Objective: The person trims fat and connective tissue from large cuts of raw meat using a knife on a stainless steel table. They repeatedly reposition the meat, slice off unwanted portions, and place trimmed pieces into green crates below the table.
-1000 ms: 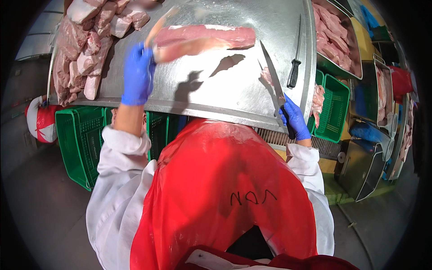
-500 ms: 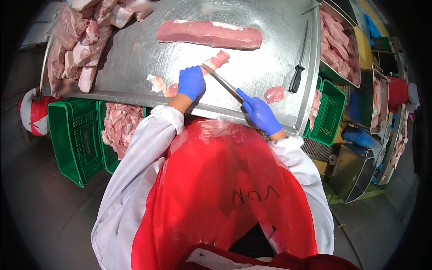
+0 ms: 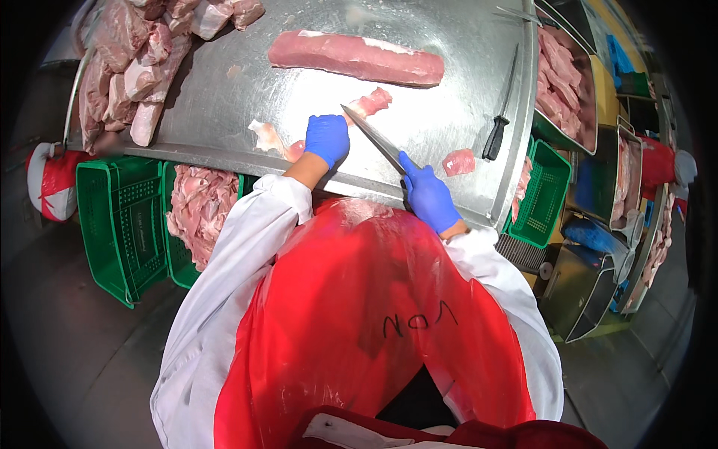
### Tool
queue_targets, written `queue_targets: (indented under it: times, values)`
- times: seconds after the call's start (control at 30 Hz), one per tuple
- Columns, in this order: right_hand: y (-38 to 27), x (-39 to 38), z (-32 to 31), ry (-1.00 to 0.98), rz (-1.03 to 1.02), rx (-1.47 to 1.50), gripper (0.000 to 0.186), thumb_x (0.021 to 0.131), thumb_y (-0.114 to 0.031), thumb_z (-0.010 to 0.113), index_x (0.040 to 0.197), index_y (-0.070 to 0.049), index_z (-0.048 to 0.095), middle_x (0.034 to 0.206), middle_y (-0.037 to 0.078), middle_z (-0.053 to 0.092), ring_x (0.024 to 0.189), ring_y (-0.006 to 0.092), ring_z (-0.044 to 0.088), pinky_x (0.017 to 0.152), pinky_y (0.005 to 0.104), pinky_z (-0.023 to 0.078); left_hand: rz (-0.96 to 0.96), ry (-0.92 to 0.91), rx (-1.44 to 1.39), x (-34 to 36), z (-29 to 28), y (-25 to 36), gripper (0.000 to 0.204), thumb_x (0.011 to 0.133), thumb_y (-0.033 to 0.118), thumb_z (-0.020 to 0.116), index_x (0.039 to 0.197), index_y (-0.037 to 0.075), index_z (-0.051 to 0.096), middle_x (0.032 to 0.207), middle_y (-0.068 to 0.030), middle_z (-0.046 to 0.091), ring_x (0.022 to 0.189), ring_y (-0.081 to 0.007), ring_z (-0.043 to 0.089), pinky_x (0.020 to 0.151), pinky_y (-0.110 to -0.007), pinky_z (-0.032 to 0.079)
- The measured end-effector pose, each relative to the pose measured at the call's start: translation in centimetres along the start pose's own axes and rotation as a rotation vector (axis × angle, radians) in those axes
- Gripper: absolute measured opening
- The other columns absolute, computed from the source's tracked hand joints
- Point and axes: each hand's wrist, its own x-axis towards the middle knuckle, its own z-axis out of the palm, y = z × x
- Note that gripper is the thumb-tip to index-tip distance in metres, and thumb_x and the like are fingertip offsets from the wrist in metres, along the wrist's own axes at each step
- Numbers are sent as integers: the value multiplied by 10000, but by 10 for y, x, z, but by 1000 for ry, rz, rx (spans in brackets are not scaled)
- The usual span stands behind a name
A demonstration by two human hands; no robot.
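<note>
My left hand (image 3: 327,140), in a blue glove, is closed in a fist on the steel table at the near end of a small strip of pink meat (image 3: 372,102). The grip itself is hidden under the fingers. A knife (image 3: 372,139) is in my closed right hand (image 3: 431,196), also gloved in blue, its blade slanting up and left so the tip lies by the strip. Beyond both hands rests a long trimmed loin (image 3: 355,60) with a white fat patch. Pale trimmings (image 3: 267,138) lie left of my left hand, and a small meat piece (image 3: 458,162) right of the knife.
A second knife (image 3: 496,135) with a black handle lies along the table's right side. Large meat cuts (image 3: 123,63) are heaped at the far left. Green crates (image 3: 120,232) stand below the near edge, and a metal tray (image 3: 591,112) of meat sits at right.
The knife has drawn back slightly toward me, and its blade now shows a broader face. My left hand stays by the strip. The whole view has shifted a little.
</note>
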Motion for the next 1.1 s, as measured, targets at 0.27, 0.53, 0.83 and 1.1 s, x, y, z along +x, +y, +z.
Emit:
queue_targets:
  times: [0.27, 0.53, 0.83, 1.1]
  values:
    - [-35, 101, 34, 78, -93, -26, 548, 981, -214, 502, 1514, -177, 381, 1030, 302, 587, 858, 431, 651, 756, 490, 550, 113, -2, 10, -12, 5, 23, 176, 791, 107, 587, 950, 66, 651, 806, -143, 697, 787, -300, 681, 781, -455, 452]
    - [-12, 124, 17, 89, -177, 44, 543, 991, -238, 492, 1519, -230, 365, 1087, 276, 616, 955, 435, 633, 856, 506, 522, -30, 122, -424, -25, -11, -1, 302, 922, 249, 490, 900, 2, 661, 884, -263, 677, 837, -449, 659, 787, -538, 512]
    - [45, 58, -11, 19, -132, 256, 507, 1015, -240, 471, 1516, -224, 394, 1088, 268, 635, 970, 435, 628, 900, 504, 482, 390, 208, -1125, -22, -249, 74, 270, 1040, 228, 536, 987, -22, 623, 761, -21, 617, 729, -70, 562, 708, -272, 478]
    - [88, -57, -30, 328, 51, 635, 512, 1035, -278, 467, 1530, -168, 398, 1040, 237, 669, 936, 406, 645, 862, 454, 478, 911, 2, -1204, 29, -293, 254, 267, 998, 218, 628, 1101, -28, 631, 950, -48, 674, 870, -123, 626, 819, -278, 502]
